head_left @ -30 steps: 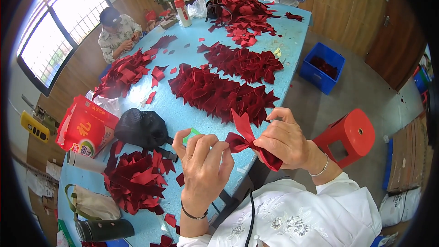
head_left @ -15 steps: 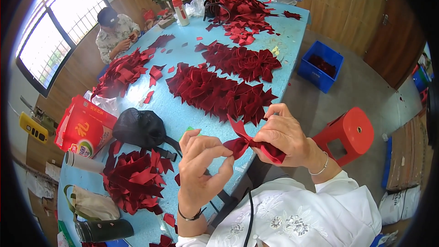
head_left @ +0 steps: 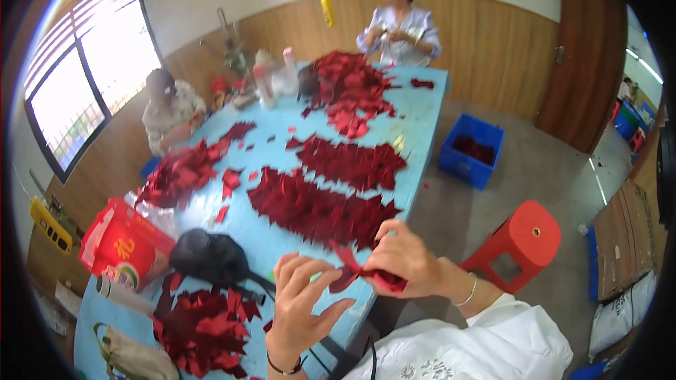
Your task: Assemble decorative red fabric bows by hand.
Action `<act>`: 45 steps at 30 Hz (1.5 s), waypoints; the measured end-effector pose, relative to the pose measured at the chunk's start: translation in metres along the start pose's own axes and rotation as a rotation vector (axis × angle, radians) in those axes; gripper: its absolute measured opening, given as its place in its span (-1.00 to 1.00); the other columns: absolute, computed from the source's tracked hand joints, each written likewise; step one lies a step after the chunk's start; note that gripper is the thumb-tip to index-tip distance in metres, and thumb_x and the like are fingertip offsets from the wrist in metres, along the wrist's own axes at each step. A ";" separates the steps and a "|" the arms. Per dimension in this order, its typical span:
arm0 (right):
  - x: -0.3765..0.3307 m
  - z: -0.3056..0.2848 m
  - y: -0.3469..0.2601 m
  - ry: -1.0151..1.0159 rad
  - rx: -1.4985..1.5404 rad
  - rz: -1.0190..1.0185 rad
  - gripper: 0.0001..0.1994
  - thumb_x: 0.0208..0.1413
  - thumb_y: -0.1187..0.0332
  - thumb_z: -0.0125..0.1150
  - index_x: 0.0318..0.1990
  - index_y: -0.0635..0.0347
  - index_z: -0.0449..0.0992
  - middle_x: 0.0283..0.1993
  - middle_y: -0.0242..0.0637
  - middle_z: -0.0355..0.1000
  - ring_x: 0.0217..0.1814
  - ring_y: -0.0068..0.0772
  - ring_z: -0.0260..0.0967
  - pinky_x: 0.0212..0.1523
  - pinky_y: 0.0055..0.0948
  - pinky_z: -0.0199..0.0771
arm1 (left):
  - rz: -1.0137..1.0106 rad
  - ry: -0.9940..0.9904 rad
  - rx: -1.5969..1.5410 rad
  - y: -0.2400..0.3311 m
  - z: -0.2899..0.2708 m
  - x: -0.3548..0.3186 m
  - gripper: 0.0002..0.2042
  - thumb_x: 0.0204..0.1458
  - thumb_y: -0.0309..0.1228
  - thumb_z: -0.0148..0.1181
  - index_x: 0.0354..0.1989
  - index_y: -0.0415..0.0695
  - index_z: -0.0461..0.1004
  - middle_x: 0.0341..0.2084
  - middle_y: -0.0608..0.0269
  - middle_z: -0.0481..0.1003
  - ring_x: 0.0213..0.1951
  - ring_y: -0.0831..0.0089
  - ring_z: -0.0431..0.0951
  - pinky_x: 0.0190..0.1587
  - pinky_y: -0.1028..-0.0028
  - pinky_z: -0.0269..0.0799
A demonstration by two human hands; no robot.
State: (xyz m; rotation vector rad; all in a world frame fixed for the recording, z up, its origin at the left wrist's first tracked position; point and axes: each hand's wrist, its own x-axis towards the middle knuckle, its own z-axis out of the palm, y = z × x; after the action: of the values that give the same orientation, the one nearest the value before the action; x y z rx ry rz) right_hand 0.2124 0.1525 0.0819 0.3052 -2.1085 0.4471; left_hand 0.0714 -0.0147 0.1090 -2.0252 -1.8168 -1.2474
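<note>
My right hand [head_left: 403, 259] pinches a folded dark red fabric piece [head_left: 360, 274] just above the near edge of the light blue table [head_left: 274, 239]. My left hand [head_left: 301, 304] is beside it with fingers spread, its fingertips touching the left end of the piece. A pile of red pieces [head_left: 201, 324] lies to the left of my left hand. A long row of laid-out red pieces [head_left: 320, 211] stretches just beyond my hands.
A black bag [head_left: 210, 257], a red carton [head_left: 125, 245] and a beige pouch [head_left: 134, 359] sit at the near left. More red piles [head_left: 350, 91] cover the far end. Two people sit at the table. A red stool [head_left: 517, 239] and blue crate [head_left: 473, 149] stand right.
The camera has tilted up, showing more of the room. My left fingers have spread apart from the red piece, while my right hand keeps its pinch on it.
</note>
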 end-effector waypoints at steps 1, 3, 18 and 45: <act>0.003 -0.006 -0.005 0.007 -0.033 -0.022 -0.74 -0.32 0.55 0.37 -0.41 0.18 0.43 -0.51 -0.38 0.35 -0.52 -0.37 0.27 -0.20 -0.29 0.30 | 0.037 0.016 -0.002 0.006 -0.001 0.002 -0.66 -0.35 -0.54 0.36 -0.29 -0.15 0.50 -0.31 0.23 0.45 -0.19 0.21 0.39 -0.01 0.18 0.22; 0.004 -0.012 -0.017 0.032 0.028 0.012 -0.77 -0.30 0.55 0.36 -0.43 0.18 0.44 -0.50 -0.38 0.35 -0.50 -0.37 0.28 -0.20 -0.29 0.29 | 0.064 0.057 -0.014 0.017 -0.001 0.002 -0.66 -0.41 -0.54 0.40 -0.35 -0.19 0.51 -0.34 0.21 0.47 -0.21 0.21 0.41 -0.07 0.22 0.29; -0.010 0.017 -0.020 0.011 0.332 0.258 -0.79 -0.31 0.57 0.38 -0.45 0.23 0.47 -0.50 -0.34 0.36 -0.43 -0.31 0.24 -0.31 -0.44 0.27 | -0.068 0.121 -0.250 -0.016 0.011 -0.029 -0.75 -0.29 -0.73 0.27 -0.35 -0.29 0.51 -0.45 0.14 0.54 -0.37 0.29 0.53 -0.29 0.47 0.45; -0.035 0.060 0.003 -0.073 0.753 0.944 -0.88 -0.19 0.49 0.31 -0.45 0.30 0.50 -0.54 -0.46 0.37 -0.53 -0.72 0.23 -0.52 -0.68 0.17 | -0.580 0.143 -0.862 -0.062 0.048 -0.053 -0.81 -0.19 -0.66 0.33 -0.40 -0.36 0.45 -0.45 0.19 0.52 -0.35 0.52 0.52 -0.27 0.60 0.44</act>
State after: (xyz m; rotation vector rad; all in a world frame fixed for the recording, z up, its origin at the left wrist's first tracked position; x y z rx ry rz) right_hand 0.1853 0.1310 0.0222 -0.2975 -1.9632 1.8041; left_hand 0.0430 -0.0100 0.0188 -1.6281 -2.0795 -2.6258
